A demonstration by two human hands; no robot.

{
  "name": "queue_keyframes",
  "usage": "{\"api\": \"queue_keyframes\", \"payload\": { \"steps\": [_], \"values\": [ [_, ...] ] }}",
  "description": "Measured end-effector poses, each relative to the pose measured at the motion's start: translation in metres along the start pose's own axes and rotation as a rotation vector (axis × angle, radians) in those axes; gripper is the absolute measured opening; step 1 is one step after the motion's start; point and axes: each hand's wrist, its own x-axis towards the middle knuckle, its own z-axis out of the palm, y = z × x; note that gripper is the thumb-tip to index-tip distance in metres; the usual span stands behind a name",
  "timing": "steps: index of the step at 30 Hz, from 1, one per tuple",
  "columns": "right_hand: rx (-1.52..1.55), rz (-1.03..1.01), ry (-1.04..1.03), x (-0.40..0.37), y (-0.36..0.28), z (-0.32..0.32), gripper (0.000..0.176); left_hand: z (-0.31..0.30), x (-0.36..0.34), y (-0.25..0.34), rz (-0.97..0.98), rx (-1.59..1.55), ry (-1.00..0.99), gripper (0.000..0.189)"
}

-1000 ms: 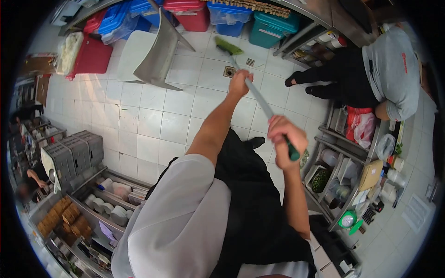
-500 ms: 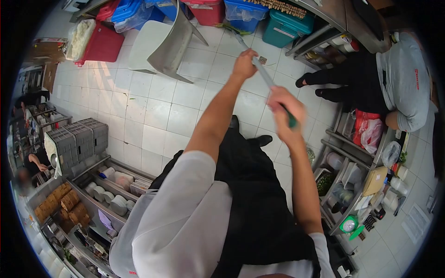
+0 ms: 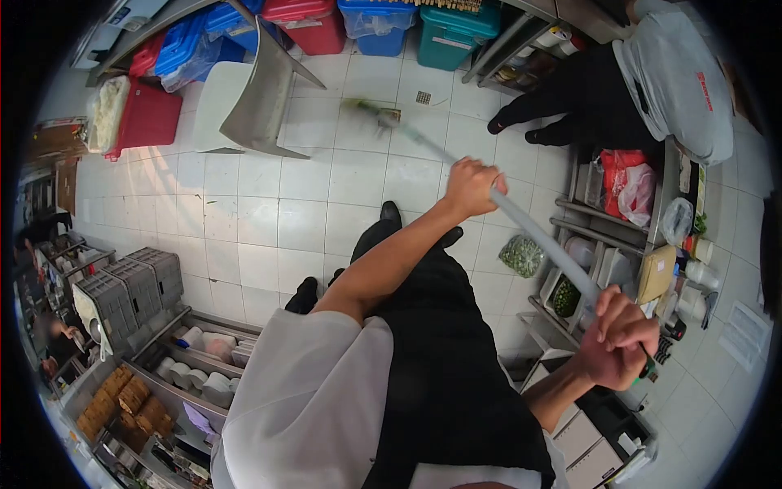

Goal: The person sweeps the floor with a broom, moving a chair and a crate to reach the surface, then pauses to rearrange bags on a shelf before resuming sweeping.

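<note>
A long-handled broom (image 3: 544, 242) slants across the view, its pale grey shaft running from lower right to upper left. Its greenish head (image 3: 375, 112) is smeared by motion and lies over the white floor tiles (image 3: 303, 220). My left hand (image 3: 474, 186) is wrapped around the shaft partway along. My right hand (image 3: 621, 338) grips the upper end, where a bit of dark green shows beside the fingers. A small brownish thing at the head is too blurred to name.
A grey chair (image 3: 244, 98) stands ahead left, near lidded red, blue and teal bins (image 3: 459, 37). Another person (image 3: 676, 77) stands at the right counter. A bag of green produce (image 3: 521, 255) sits on the floor. Grey crates (image 3: 130, 285) and shelves are at left.
The broom head has swept from near the blue bin back and leftwards. My right hand has moved down and right, my left hand right and down. More of the floor at right shows.
</note>
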Motion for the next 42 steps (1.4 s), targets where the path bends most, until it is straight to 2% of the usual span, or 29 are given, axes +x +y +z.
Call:
{"api": "queue_keyframes", "payload": {
  "steps": [2,5,6,7,8,10,11,12,15,19,21,23,26,28,31,33,36,38,40,42],
  "values": [
    [-0.090,-0.080,-0.007,-0.001,0.008,0.003,0.020,0.019,0.022,-0.008,-0.003,-0.022,-0.020,0.020],
    [-0.369,-0.125,0.060,-0.008,0.079,0.017,0.021,0.052,0.032,-0.054,-0.017,-0.136,-0.001,0.016],
    [-0.439,-0.130,0.083,-0.010,0.095,0.024,0.021,0.057,0.024,-0.072,-0.032,-0.108,-0.151,0.013],
    [-0.350,-0.085,0.022,-0.010,0.098,0.033,0.024,0.058,0.018,-0.081,-0.048,-0.081,-0.303,0.010],
    [-0.260,-0.045,-0.040,-0.008,0.100,0.034,0.027,0.055,0.012,-0.076,-0.046,-0.082,-0.299,0.010],
    [-0.221,-0.025,0.013,-0.019,0.068,0.035,0.027,0.046,-0.022,-0.047,-0.158,-0.055,-0.336,0.010],
    [-0.180,-0.008,0.063,-0.026,0.047,0.037,0.028,0.040,-0.036,-0.033,-0.135,-0.067,-0.339,0.013],
    [-0.081,0.002,0.016,-0.029,0.027,0.031,0.023,0.035,-0.048,-0.019,-0.115,-0.081,-0.339,0.016],
    [-0.086,0.024,0.142,-0.036,-0.012,0.013,0.018,0.003,-0.053,0.022,-0.096,-0.093,-0.413,0.023],
    [0.012,-0.035,0.112,-0.018,-0.028,0.009,0.018,-0.016,-0.026,0.021,-0.014,0.073,-0.249,0.022],
    [0.038,-0.038,0.033,-0.002,0.001,0.026,0.018,-0.034,-0.007,-0.008,-0.097,-0.021,-0.252,0.009],
    [0.040,-0.050,-0.087,0.013,0.042,0.050,0.018,-0.045,0.002,-0.050,-0.110,0.018,-0.052,0.009],
    [0.051,0.014,-0.186,0.008,0.089,0.089,0.017,-0.059,-0.023,-0.105,-0.193,0.106,0.099,0.009],
    [0.065,0.052,-0.235,0.009,0.093,0.100,0.017,-0.071,-0.059,-0.100,-0.225,0.101,0.077,0.011],
    [0.101,0.165,-0.295,0.006,0.061,0.098,0.017,-0.072,-0.100,-0.073,-0.291,0.039,0.058,0.009],
    [0.080,0.175,-0.314,0.015,0.040,0.080,0.018,-0.084,-0.089,-0.042,-0.271,0.003,-0.040,0.016],
    [0.084,0.136,-0.282,0.023,0.008,0.067,0.015,-0.095,-0.063,-0.010,-0.276,-0.082,-0.143,0.014],
    [0.059,0.082,-0.179,0.023,-0.003,0.069,0.013,-0.090,-0.066,-0.002,-0.268,-0.058,-0.110,0.014],
    [0.065,0.105,-0.185,0.016,-0.002,0.075,0.013,-0.093,-0.078,-0.006,-0.258,-0.042,-0.097,0.015],
    [-0.005,0.211,-0.226,0.006,0.004,0.084,0.013,-0.099,-0.100,-0.011,-0.256,-0.026,-0.345,0.017]
  ]
}}
